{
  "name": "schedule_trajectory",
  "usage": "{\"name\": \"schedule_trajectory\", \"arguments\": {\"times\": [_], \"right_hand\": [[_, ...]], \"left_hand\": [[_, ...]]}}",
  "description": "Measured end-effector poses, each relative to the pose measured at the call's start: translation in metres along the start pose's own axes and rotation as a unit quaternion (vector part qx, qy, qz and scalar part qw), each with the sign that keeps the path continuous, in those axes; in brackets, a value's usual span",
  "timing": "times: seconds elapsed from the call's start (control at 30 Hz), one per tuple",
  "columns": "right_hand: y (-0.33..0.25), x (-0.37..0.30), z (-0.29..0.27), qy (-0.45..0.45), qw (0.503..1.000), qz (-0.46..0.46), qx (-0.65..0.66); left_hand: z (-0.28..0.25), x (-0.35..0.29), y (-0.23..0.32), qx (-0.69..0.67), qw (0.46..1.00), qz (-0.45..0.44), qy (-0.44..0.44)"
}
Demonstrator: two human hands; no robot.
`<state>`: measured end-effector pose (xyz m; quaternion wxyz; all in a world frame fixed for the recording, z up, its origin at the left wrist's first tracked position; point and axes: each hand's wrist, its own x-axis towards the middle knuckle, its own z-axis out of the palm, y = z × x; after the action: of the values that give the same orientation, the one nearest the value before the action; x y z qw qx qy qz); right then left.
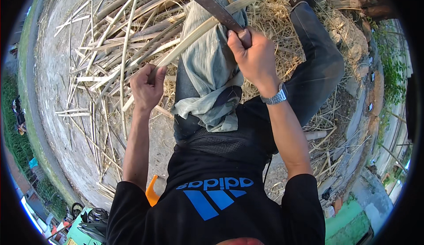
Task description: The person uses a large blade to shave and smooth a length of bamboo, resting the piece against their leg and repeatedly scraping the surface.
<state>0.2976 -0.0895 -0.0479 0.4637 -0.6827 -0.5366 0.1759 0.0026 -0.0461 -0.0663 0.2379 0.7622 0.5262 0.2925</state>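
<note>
A long pale bamboo strip (pixel 190 39) is held slantwise across the upper middle of the frame, its far part running out toward the top right. Its near part is gripped by the left hand (pixel 147 88), left of centre, with the fingers curled around it and the thumb laid along it. A knife (pixel 204 1) with a long, dark, slightly curved blade is grasped at its handle by the right hand (pixel 256 59), right of centre, the fingers wrapped tightly about it. The strip is crossed by the blade near the top centre; whether it is touched by the cutting edge cannot be told.

Beneath both, a leg is covered by a crumpled grey-green cloth (pixel 205 70). The right wrist is circled by a silver wristwatch (pixel 276 95). Dark trousers (pixel 316 68) and a black T-shirt (pixel 190 167) with a blue print are worn.

The ground (pixel 57 75) at the upper left is strewn with a loose heap of split strips (pixel 128 37), and straw-like shavings (pixel 278 35) are scattered right of the cloth. A curved orange object (pixel 152 193) is partly hidden by the shirt at the lower left.
</note>
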Motion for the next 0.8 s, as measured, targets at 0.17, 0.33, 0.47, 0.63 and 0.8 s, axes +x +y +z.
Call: {"name": "schedule_trajectory", "arguments": {"times": [0.17, 0.33, 0.47, 0.63, 0.8], "right_hand": [[0.011, 0.035, -0.030, 0.041, 0.995, 0.087, -0.015], [-0.031, -0.006, -0.009, -0.081, 0.993, 0.081, 0.039], [-0.053, -0.025, -0.033, -0.074, 0.968, 0.155, 0.184], [-0.075, -0.043, -0.064, -0.030, 0.910, 0.235, 0.340], [-0.104, -0.034, -0.056, 0.109, 0.904, 0.080, 0.405]], "left_hand": [[-0.001, 0.003, 0.005, -0.003, 1.000, -0.002, -0.006], [0.008, 0.008, 0.011, -0.033, 0.999, 0.008, -0.024], [0.000, 0.011, 0.011, -0.241, 0.964, -0.099, -0.057], [-0.035, 0.067, 0.074, -0.332, 0.933, -0.017, 0.141], [-0.058, 0.084, 0.185, -0.329, 0.915, 0.137, 0.187]]}}
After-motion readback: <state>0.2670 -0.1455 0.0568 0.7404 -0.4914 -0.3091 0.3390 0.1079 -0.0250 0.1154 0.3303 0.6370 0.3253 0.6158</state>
